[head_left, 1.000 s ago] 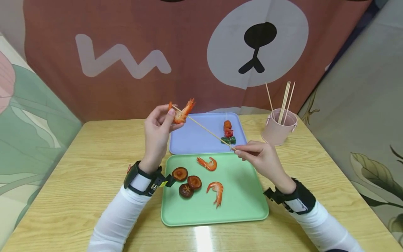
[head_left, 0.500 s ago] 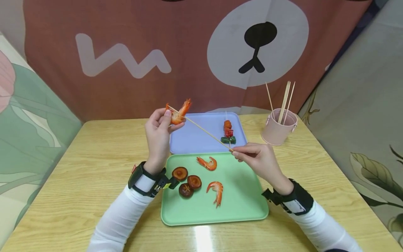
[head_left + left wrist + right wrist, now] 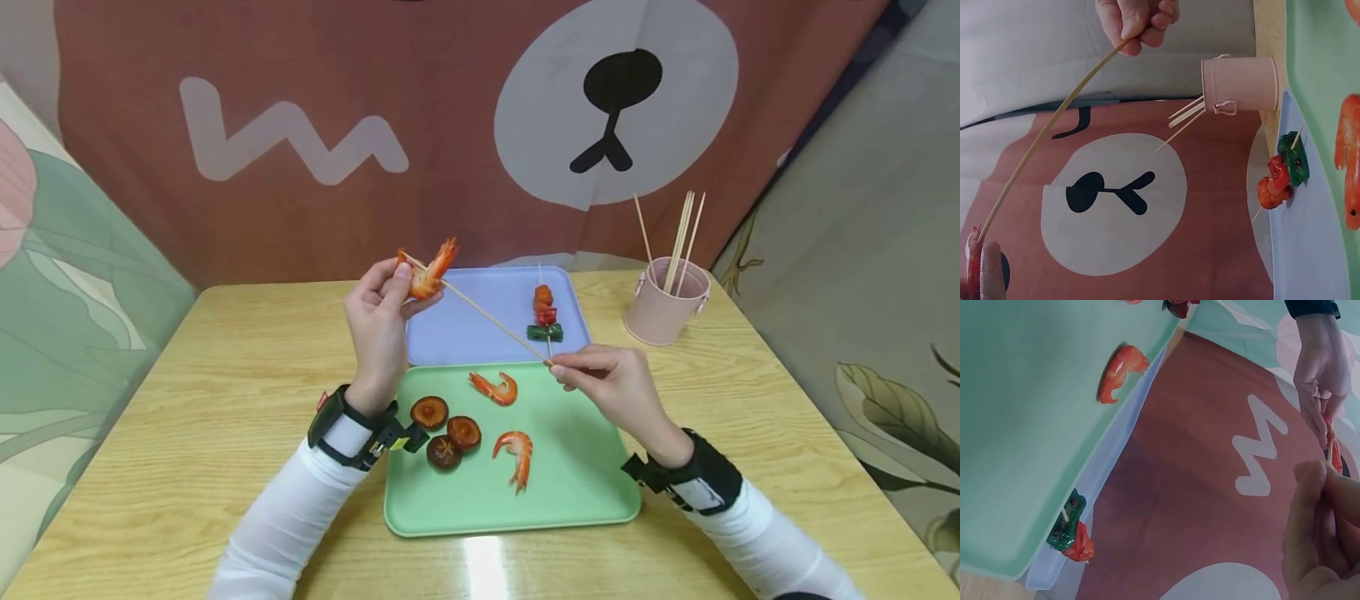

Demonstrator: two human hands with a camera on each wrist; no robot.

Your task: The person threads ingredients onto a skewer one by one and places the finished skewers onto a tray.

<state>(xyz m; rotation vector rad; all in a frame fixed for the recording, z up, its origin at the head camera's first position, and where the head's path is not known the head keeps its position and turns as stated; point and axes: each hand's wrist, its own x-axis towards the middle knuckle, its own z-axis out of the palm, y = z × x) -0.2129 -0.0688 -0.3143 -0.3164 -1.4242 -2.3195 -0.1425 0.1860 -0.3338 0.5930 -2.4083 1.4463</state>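
My left hand (image 3: 378,317) pinches a curled orange shrimp (image 3: 429,279) above the blue tray. A thin wooden skewer (image 3: 495,321) runs through the shrimp, its tip showing near the left fingertips. At the skewer's other end, my right hand (image 3: 611,383) grips it between thumb and fingers, over the back edge of the green tray. The skewer (image 3: 1047,134) looks bowed in the left wrist view. Below the hands, two more shrimp, one at the back (image 3: 497,389) and one nearer the front (image 3: 515,458), lie on the green tray beside brown mushrooms (image 3: 463,434).
The green tray (image 3: 570,508) stands in front of the blue tray (image 3: 465,342) on a wooden table (image 3: 255,358). A loaded skewer with orange, red and green pieces (image 3: 545,317) lies on the blue tray's right side. A pink bucket (image 3: 663,312) at back right holds several bare skewers.
Both hands have shifted slightly left, carrying the shrimp and skewer, and the right hand has also dipped a little. The food on the trays has stayed in place.
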